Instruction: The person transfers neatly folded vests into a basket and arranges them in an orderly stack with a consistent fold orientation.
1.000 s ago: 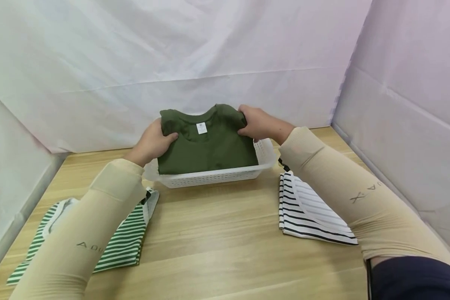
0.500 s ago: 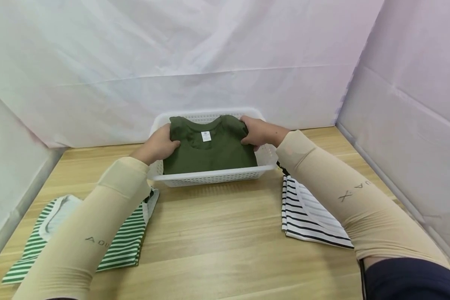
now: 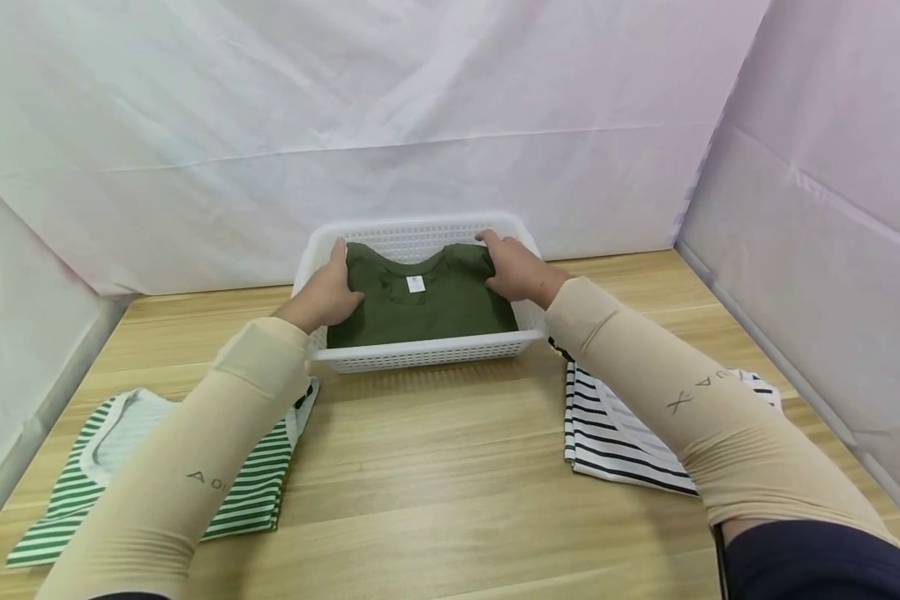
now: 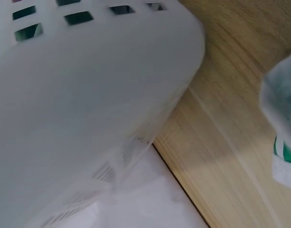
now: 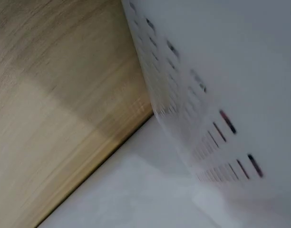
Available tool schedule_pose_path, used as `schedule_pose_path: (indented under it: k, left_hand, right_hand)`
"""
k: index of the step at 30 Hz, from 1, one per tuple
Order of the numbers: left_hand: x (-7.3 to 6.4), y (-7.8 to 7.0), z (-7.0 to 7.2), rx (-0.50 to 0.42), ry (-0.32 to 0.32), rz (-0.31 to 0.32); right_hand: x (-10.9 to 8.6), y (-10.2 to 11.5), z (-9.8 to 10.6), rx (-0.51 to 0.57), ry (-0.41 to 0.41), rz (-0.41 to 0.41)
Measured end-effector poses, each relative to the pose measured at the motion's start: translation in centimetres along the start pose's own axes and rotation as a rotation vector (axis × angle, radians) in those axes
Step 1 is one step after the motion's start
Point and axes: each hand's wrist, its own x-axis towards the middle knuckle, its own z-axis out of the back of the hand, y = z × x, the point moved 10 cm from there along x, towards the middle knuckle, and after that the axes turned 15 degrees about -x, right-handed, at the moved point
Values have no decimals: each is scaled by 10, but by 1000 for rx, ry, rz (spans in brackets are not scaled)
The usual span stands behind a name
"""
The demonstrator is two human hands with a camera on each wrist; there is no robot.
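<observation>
A dark green shirt (image 3: 427,312) lies folded in the white plastic basket (image 3: 420,354), its neckline toward the back and a white label showing inside the collar. At the shirt's left edge is my left hand (image 3: 326,292), index finger pointing up and thumb spread toward the cloth. My right hand (image 3: 517,267) is at the right shoulder of the shirt, with index finger and thumb parted. Other fingertips are hidden. The left wrist view shows the basket's wall (image 4: 88,80) close up; the right wrist view also shows its slotted wall (image 5: 221,95). Neither wrist view shows a hand.
On the wooden table (image 3: 420,467), a green-and-white striped shirt (image 3: 251,492) lies at left, partly under my left forearm. A black-and-white striped shirt (image 3: 607,442) lies at right under my right forearm. White fabric (image 3: 390,167) hangs behind the basket.
The green shirt has come down from a raised, tilted pose to lie lower in the basket. Both hands went down with it, and their fingers have since loosened and spread.
</observation>
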Motion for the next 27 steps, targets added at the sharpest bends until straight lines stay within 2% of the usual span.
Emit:
schedule_pose_path:
  k: [7,13,16,19,23,27]
  left_hand:
    - [4,0,-5,53,-7,-40]
    - [5,3,-6,86,-25,-18]
    - [4,4,-9,131,-20,-17]
    - [0,2,-13,209,-7,-33]
    - [-5,-1,-14,294,-29,-62]
    - [-8,-8,-15,363,-46,-119]
  right_hand:
    - [0,3,-7,-98,-13,-12]
    - [-2,4,-5,-106,-42,-14]
    - [-4,6,-3,-148,-76,-2]
    - [-7,11,1,-282,-132,29]
    - [-9,21,3,-457,-195,84]
    - [-10,33,-6,-447,-143,204]
